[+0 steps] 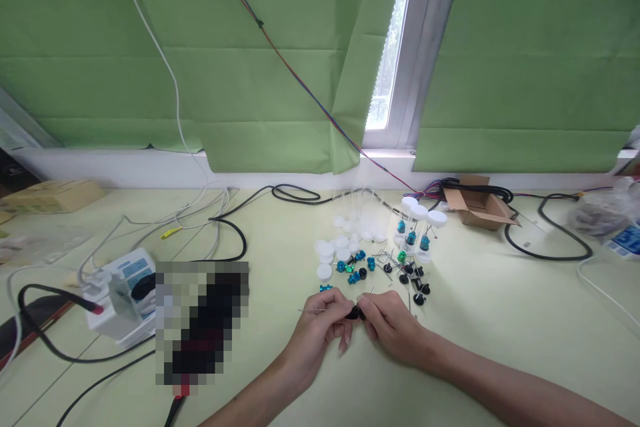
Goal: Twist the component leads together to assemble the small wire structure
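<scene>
My left hand (pixel 323 325) is closed in a pinch on a small black part (pixel 353 313). A thin metal rod (pixel 311 310) sticks out to the left past its fingers. From the other side my right hand (pixel 393 325) pinches the same black part or one touching it; the fingertips hide which. Just beyond the hands lie several blue fittings (pixel 354 277), a green fitting (pixel 402 257), loose metal pins (pixel 384 255) and several black round pieces (pixel 419 299). White caps (pixel 325 272) are grouped behind my left hand.
Clear tubes with white lids (pixel 437 218) stand upright, blue fittings inside. Behind are an open cardboard box (pixel 477 208) and black cables (pixel 537 255). On the left are a white power strip (pixel 123 297), more cables and a pixelated dark object (pixel 207 323). Green blinds (pixel 280 93) hang behind.
</scene>
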A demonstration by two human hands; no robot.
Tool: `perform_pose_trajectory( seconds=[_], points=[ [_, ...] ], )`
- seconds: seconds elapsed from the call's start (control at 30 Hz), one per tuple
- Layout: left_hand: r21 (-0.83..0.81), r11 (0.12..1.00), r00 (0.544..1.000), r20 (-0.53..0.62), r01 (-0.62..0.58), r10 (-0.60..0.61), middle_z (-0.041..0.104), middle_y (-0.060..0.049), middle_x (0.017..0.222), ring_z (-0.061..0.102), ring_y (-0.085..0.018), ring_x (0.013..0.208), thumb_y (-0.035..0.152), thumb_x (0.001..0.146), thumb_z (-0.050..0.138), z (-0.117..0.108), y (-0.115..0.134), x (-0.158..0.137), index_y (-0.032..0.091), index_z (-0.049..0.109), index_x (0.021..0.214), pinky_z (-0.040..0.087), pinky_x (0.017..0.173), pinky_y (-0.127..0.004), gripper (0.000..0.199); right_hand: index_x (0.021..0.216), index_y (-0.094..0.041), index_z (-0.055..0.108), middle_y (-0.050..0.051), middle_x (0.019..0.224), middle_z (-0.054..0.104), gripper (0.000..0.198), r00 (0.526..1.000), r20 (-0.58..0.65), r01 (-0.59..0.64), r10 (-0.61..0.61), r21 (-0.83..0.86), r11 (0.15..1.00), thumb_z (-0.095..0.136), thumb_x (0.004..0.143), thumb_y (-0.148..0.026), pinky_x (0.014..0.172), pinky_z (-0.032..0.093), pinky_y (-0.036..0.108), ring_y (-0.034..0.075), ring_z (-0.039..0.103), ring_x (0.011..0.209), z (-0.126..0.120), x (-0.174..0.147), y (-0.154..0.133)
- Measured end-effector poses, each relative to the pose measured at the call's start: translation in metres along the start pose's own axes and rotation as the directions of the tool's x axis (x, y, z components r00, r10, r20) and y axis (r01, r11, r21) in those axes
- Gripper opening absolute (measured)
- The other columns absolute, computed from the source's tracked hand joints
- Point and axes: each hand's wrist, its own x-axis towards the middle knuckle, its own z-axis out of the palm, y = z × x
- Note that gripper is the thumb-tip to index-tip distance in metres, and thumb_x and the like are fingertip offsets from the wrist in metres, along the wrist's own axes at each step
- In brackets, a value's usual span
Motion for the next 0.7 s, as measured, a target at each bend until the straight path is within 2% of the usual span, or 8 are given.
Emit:
perform_pose_trajectory(
  seconds=[0.1, 0.2, 0.3, 0.5, 0.63, 0.7],
  points=[
    [-0.001, 1.000, 1.000, -0.019, -0.024, 0.024, 0.050, 0.002, 0.056, 0.045, -0.009, 0.046, 0.025, 0.078, 0.068, 0.0009, 0.0018, -0.0001, 0.015, 0.057, 0.060, 0.035, 0.043, -0.021, 0.023, 0.077, -0.021, 0.046, -0.007, 0.051, 0.041, 0.025, 0.999, -0.039, -0.018, 0.019, 0.015, 1.000, 0.037, 0.099, -0.030, 0.052, 0.031, 0.023, 0.010, 0.036, 0.047, 0.0012, -0.0021, 0.0019],
    [0.002, 0.999, 0.998, -0.037, -0.045, 0.045, 0.050, 0.002, 0.056, 0.045, -0.009, 0.047, 0.026, 0.078, 0.068, 0.0010, 0.0027, -0.0002, 0.015, 0.058, 0.059, 0.035, 0.044, -0.021, 0.024, 0.088, -0.021, 0.047, -0.009, 0.053, 0.039, 0.012, 0.999, -0.047, -0.017, 0.019, 0.040, 0.999, 0.044, 0.096, -0.029, 0.049, 0.027, 0.023, 0.010, 0.033, 0.048, 0.0015, -0.0034, 0.0025],
    [0.009, 0.999, 0.999, -0.031, -0.042, 0.043, 0.052, 0.002, 0.058, 0.044, -0.009, 0.046, 0.027, 0.078, 0.068, 0.0007, 0.0021, -0.0003, 0.015, 0.058, 0.059, 0.035, 0.044, -0.021, 0.024, 0.083, -0.021, 0.046, -0.008, 0.053, 0.040, 0.016, 0.999, -0.037, -0.022, 0.024, 0.043, 0.999, 0.042, 0.096, -0.028, 0.050, 0.027, 0.023, 0.010, 0.033, 0.048, 0.0009, -0.0029, 0.0018],
    [0.068, 0.997, 0.999, 0.010, -0.038, 0.038, 0.052, 0.002, 0.056, 0.047, -0.010, 0.047, 0.029, 0.081, 0.066, -0.0002, -0.0012, -0.0007, 0.016, 0.055, 0.062, 0.036, 0.045, -0.022, 0.026, 0.062, -0.021, 0.038, -0.005, 0.049, 0.044, 0.043, 1.000, 0.003, -0.016, 0.016, 0.053, 0.998, 0.027, 0.102, -0.029, 0.056, 0.037, 0.023, 0.010, 0.042, 0.046, 0.0009, -0.0002, 0.0021],
    [0.116, 0.992, 0.999, -0.001, -0.039, 0.039, 0.054, 0.001, 0.054, 0.047, -0.010, 0.045, 0.031, 0.083, 0.064, -0.0005, -0.0015, -0.0003, 0.016, 0.055, 0.063, 0.037, 0.046, -0.022, 0.027, 0.063, -0.022, 0.039, -0.005, 0.047, 0.043, 0.043, 0.999, -0.021, -0.032, 0.034, 0.060, 0.998, 0.026, 0.103, -0.031, 0.055, 0.037, 0.023, 0.011, 0.042, 0.045, 0.0025, -0.0002, 0.0037],
    [0.113, 0.993, 0.999, -0.019, -0.037, 0.039, 0.056, 0.000, 0.056, 0.048, -0.010, 0.045, 0.032, 0.083, 0.065, -0.0004, -0.0009, 0.0001, 0.016, 0.056, 0.063, 0.037, 0.045, -0.022, 0.027, 0.071, -0.021, 0.044, -0.006, 0.048, 0.043, 0.036, 0.998, -0.040, -0.042, 0.045, 0.080, 0.996, 0.029, 0.102, -0.033, 0.052, 0.036, 0.022, 0.011, 0.041, 0.044, 0.0031, -0.0009, 0.0043]
  ],
)
